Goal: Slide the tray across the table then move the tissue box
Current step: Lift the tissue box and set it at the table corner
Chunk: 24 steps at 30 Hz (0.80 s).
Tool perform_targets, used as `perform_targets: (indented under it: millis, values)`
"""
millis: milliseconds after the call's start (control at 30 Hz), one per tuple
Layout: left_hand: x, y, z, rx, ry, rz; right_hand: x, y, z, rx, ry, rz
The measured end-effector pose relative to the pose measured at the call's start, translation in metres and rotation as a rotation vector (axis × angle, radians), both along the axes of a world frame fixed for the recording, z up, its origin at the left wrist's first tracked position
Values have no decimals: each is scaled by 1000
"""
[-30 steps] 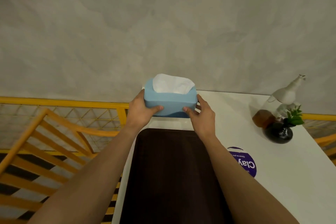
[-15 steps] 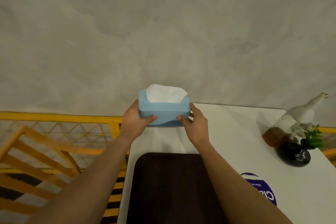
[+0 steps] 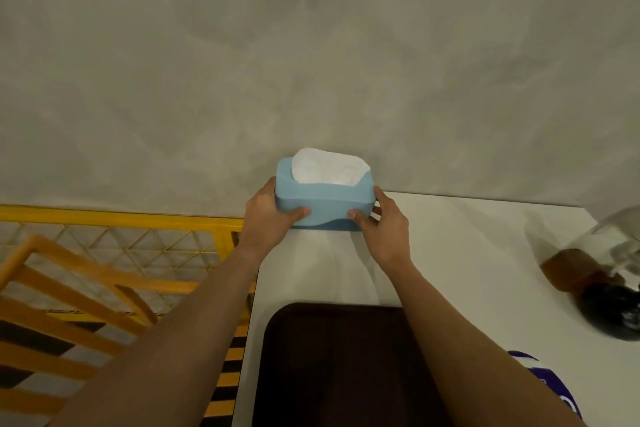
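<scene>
A light blue tissue box (image 3: 325,204) with white tissue showing at its top sits at the far left corner of the white table (image 3: 467,253), close to the grey wall. My left hand (image 3: 268,215) grips its left end and my right hand (image 3: 384,229) grips its right end, thumbs on the near face. A dark brown tray (image 3: 332,364) lies flat on the table nearer to me, between my forearms, apart from the box.
A brown-based glass piece (image 3: 571,270) and a black round vase (image 3: 613,315) stand at the right edge, blurred. A purple sticker (image 3: 550,388) lies on the table right of the tray. Yellow railing (image 3: 121,218) and an orange chair (image 3: 69,288) are left of the table.
Both hands have carried the tissue box away from me toward the wall, so the gap between it and the tray has grown. The view has shifted, pushing the vase toward the right edge.
</scene>
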<state>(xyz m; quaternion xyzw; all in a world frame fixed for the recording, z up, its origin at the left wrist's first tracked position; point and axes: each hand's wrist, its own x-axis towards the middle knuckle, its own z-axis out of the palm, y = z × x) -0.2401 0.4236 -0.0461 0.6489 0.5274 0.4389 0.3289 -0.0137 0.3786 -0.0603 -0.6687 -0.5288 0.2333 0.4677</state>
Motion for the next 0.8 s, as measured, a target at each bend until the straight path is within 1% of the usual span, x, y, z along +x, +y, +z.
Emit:
perform_targets:
  millis: [133, 233, 300, 467, 800]
  values:
    - [-2, 9, -4, -10, -19, 3, 2, 11, -2, -26, -4, 9]
    - [-6, 16, -8, -56, 18, 9, 2, 16, -3, -20, -16, 23]
    - [-10, 18, -10, -100, 22, -21, 4, 18, -3, -15, -20, 31]
    - [-14, 15, -16, -158, 41, -111, 14, 18, -5, -76, -42, 94]
    - [-11, 10, -12, -150, 65, -39, 8, 21, -10, -145, -7, 145]
